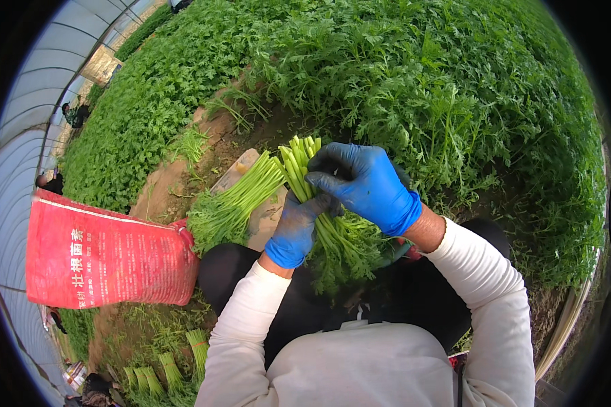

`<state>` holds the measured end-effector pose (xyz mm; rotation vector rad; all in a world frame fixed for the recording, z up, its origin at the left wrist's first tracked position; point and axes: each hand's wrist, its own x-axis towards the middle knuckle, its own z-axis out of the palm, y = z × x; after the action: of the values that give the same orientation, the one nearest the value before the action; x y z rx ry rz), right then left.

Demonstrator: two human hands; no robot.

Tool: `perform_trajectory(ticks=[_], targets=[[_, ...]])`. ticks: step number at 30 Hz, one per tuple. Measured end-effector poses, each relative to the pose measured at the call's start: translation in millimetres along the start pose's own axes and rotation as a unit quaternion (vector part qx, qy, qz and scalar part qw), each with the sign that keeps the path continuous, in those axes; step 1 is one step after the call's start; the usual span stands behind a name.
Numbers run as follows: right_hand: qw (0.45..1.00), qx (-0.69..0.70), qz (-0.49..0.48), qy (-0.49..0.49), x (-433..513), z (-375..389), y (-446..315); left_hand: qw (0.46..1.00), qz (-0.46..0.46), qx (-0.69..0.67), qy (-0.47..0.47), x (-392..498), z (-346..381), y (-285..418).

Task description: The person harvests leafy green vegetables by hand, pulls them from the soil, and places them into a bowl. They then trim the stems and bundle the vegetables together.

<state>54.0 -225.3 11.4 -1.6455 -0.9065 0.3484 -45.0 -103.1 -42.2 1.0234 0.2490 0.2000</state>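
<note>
My left hand [298, 229], in a soiled blue glove, is closed around a bunch of leafy green stalks [331, 236]. Their pale cut ends point up and away from me, and the leaves hang over my lap. My right hand [359, 178], also blue-gloved, is beside the cut ends with its fingers bent; whether it pinches a stalk cannot be told. Left of the bunch, a pile of thinner stalks [239, 198] lies on a flat, mud-stained surface [267, 219], cut ends towards the held bunch.
A red woven sack [112, 252] bearing writing stands at left. Banded bundles of stalks [170, 371] are on the ground at lower left. Dense leafy plants [412, 76] grow ahead and right. Loose stalks [191, 145] lie on the soil. Other people [76, 114] are far left, under the greenhouse cover.
</note>
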Motion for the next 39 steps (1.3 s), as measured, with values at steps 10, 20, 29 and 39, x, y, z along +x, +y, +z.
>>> perform_trajectory(ticks=[10, 20, 29, 39], targets=[[0.979, 0.178, 0.066, 0.068, 14.8, -2.6, 13.6, 0.999, -0.008, 0.027, -0.030, 11.8, -14.8, -1.8], [0.900, 0.410, 0.115, 0.097, 28.3, -50.9, 25.9, 0.999, -0.007, 0.006, -0.031, 15.1, -11.8, -3.3], [0.925, 0.341, 0.144, 0.091, 27.5, -24.6, 29.9, 0.994, -0.031, 0.093, -0.045, 7.4, -6.5, -1.9], [0.868, 0.395, -0.096, 0.284, 39.9, -113.9, 42.2, 0.991, -0.110, -0.030, -0.075, -2.5, -45.8, 7.0]])
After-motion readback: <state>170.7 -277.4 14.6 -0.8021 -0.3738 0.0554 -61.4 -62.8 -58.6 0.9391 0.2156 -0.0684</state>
